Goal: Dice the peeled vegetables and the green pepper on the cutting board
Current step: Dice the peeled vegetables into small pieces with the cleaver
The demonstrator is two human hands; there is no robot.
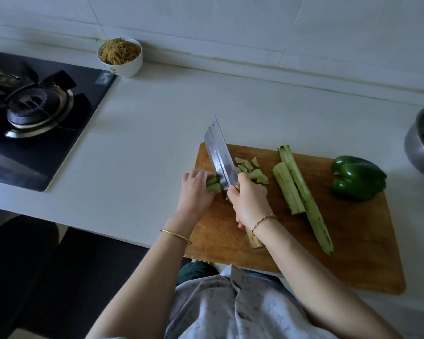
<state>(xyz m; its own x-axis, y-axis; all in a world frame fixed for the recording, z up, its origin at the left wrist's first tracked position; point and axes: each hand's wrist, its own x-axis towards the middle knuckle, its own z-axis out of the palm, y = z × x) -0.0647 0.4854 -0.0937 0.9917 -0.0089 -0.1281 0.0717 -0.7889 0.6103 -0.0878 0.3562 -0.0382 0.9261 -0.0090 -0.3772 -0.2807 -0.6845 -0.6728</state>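
so the right hand (pixel 249 204) has a clenched grip round the cleaver (pixel 220 157) handle, wide steel blade down on the wooden cutting board (pixel 353 253). The left hand (pixel 196 189) curls over the pale peeled strips (pixel 213 185), right against the blade. Chunky dice (pixel 251 171) lie just past it. Two ribbed peeled lengths (pixel 289 189) and the glossy green pepper (pixel 357 178) are further right.

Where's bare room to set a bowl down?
Widest: the counter between the stove and the cutting board. Also the counter strip behind the board. On the board, only the near right corner, below the green pepper, is bare. Crowded: its far left, where the left hand holds vegetable strips, the right hand the cleaver, diced pieces beside.
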